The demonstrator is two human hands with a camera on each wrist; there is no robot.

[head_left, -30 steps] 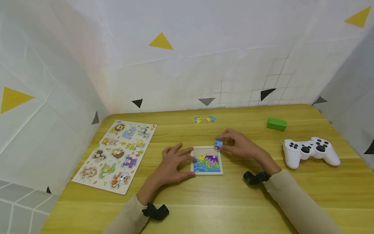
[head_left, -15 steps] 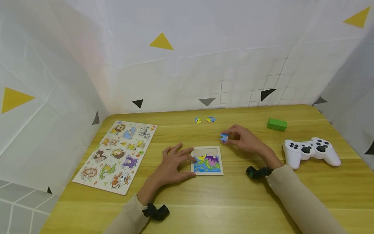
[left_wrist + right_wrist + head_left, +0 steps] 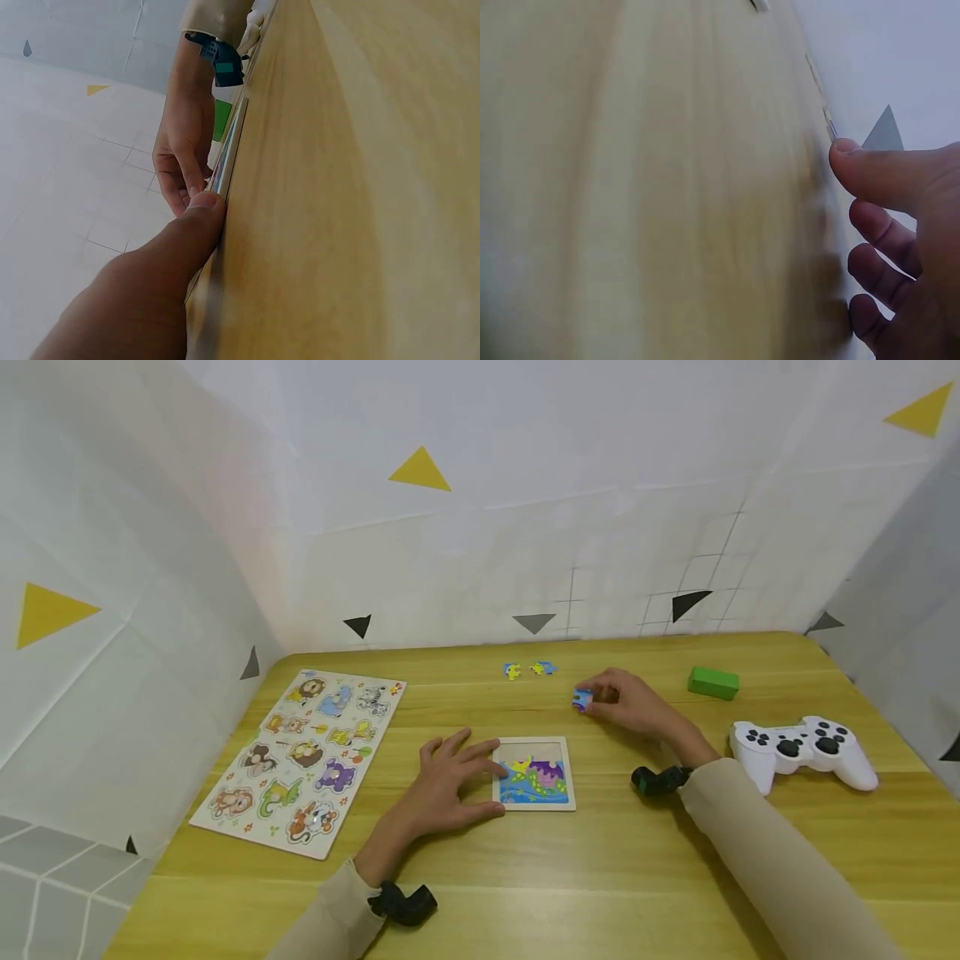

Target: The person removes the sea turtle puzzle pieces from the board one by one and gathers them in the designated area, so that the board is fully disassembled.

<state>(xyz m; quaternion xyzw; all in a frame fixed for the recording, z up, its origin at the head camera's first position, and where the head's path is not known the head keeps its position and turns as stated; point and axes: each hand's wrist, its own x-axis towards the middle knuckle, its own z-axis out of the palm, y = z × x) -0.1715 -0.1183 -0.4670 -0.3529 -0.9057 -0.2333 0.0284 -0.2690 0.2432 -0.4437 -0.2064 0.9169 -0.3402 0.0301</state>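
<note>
In the head view my left hand [image 3: 450, 785] lies with spread fingers on the left side of a small square jigsaw tray [image 3: 572, 777], its thumb at the lower left corner. Assembled pieces [image 3: 534, 783] in purple, yellow, green and blue cover the lower part of that tray; its upper strip shows bare board. Beyond the tray's upper right corner, my right hand [image 3: 630, 702] pinches a blue and purple puzzle piece [image 3: 581, 699] between thumb and fingers. From the right wrist, only the piece's thin edge [image 3: 832, 131] shows at the thumb tip.
Two loose puzzle pieces, one left [image 3: 512, 671] and one right [image 3: 543, 668], lie near the back edge. An animal peg board [image 3: 300, 760] is at the left. To the right are a green block [image 3: 713, 682] and a white game controller [image 3: 802, 747]. White sheeting [image 3: 465, 560] rises behind the table.
My right hand has drawn the puzzle piece away from the tray's upper right corner, back and to the right, and the piece has turned in its fingers. The left hand has stayed in place.
</note>
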